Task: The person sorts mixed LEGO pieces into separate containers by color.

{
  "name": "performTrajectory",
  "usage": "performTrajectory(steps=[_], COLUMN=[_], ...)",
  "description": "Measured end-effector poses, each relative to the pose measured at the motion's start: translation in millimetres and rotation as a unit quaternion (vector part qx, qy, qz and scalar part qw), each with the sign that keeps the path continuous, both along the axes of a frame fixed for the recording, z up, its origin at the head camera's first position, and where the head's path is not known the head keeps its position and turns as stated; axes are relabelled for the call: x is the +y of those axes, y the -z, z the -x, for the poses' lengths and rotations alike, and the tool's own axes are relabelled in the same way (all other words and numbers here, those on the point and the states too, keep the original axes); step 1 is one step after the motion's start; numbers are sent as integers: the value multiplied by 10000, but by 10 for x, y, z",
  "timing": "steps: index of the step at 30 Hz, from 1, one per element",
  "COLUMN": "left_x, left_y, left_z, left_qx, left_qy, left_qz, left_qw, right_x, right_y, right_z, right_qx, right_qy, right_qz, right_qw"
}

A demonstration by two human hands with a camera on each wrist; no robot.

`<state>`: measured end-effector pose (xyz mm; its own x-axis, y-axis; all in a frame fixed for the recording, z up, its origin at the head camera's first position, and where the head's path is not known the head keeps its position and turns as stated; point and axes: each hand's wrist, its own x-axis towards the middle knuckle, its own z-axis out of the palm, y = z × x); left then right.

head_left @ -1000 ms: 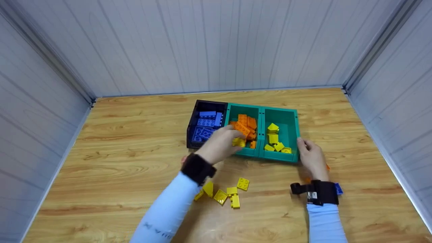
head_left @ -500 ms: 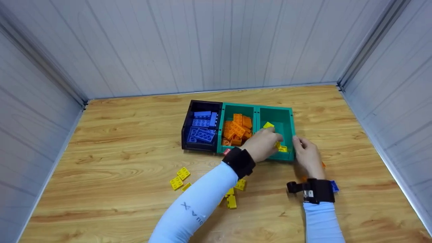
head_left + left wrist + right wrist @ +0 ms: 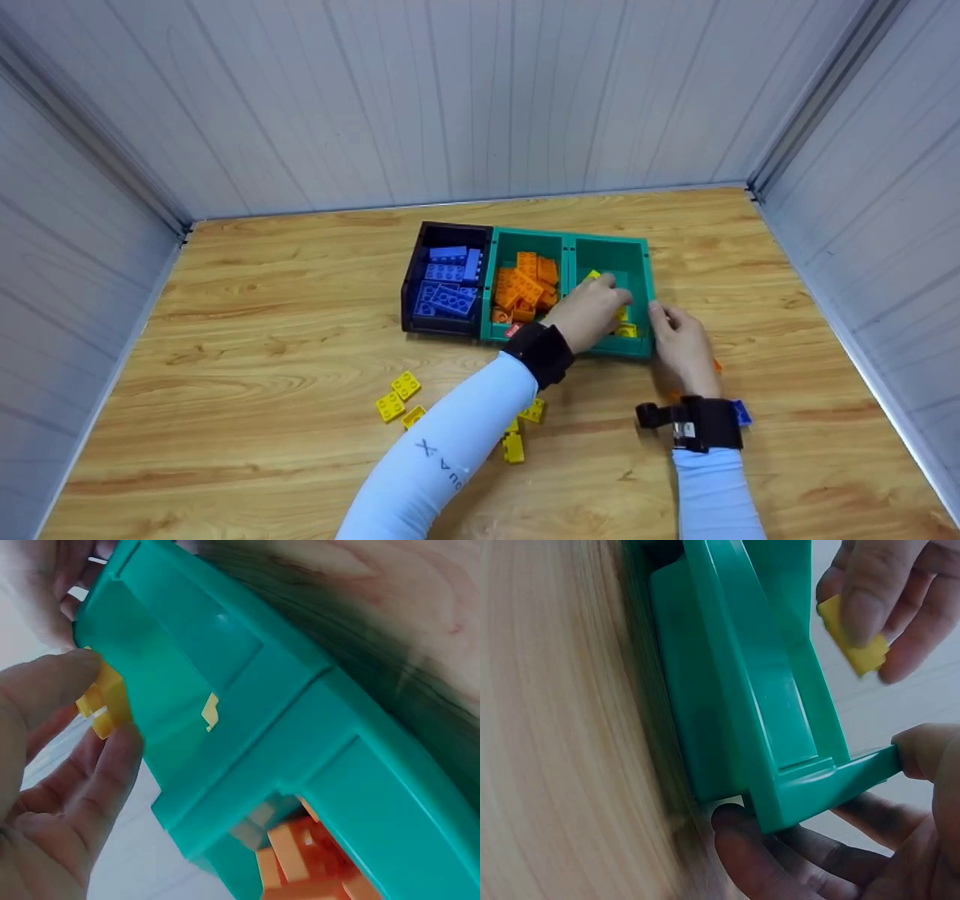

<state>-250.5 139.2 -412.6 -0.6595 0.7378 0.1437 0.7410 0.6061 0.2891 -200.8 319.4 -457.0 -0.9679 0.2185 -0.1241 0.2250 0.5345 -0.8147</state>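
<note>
My left hand (image 3: 590,315) is over the right-hand green bin (image 3: 630,259). Thumb and fingers pinch a yellow toy brick (image 3: 110,699), its studs showing in the left wrist view. The same brick appears from the other side in the right wrist view, near the bin's opening. Several yellow bricks (image 3: 627,330) lie inside this bin, partly covered by the hand. At the bin's right side, my right hand (image 3: 684,349) grips the wall, thumb (image 3: 926,750) on the rim and fingers (image 3: 769,866) beneath it.
The middle green bin (image 3: 529,238) holds orange bricks (image 3: 525,286), the black bin (image 3: 442,325) blue ones (image 3: 450,273). In front lie loose yellow bricks (image 3: 390,406), some behind the left sleeve. A blue brick (image 3: 742,412) and orange pieces (image 3: 718,366) lie by the right wrist.
My left hand has moved right, from over the middle bin to the right-hand bin, carrying yellow. In the last half second it shifts only slightly. The right hand keeps its grip.
</note>
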Motion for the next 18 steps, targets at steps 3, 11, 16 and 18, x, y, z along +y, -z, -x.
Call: performTrajectory(steps=[3,11,16,18], left_x=[-60,-286,-663,-876], left_y=[-18,-82,-155,-160], left_z=[8,-25,-64,-88], left_qx=[29,86,-170,-203], left_qy=[3,85,36,-36], left_qz=[-42,-432,-921,-1050], left_qw=[10000,9990,9956,9943], right_x=[8,7,1,-4], right_y=[1,42,33,26], right_z=[1,-20,-7,1], right_qx=[52,137,152,137], right_qy=[-32,-15,-15,-36], right_qz=[-72,-82,-188,-201], right_qw=[10000,9999,9997,9997])
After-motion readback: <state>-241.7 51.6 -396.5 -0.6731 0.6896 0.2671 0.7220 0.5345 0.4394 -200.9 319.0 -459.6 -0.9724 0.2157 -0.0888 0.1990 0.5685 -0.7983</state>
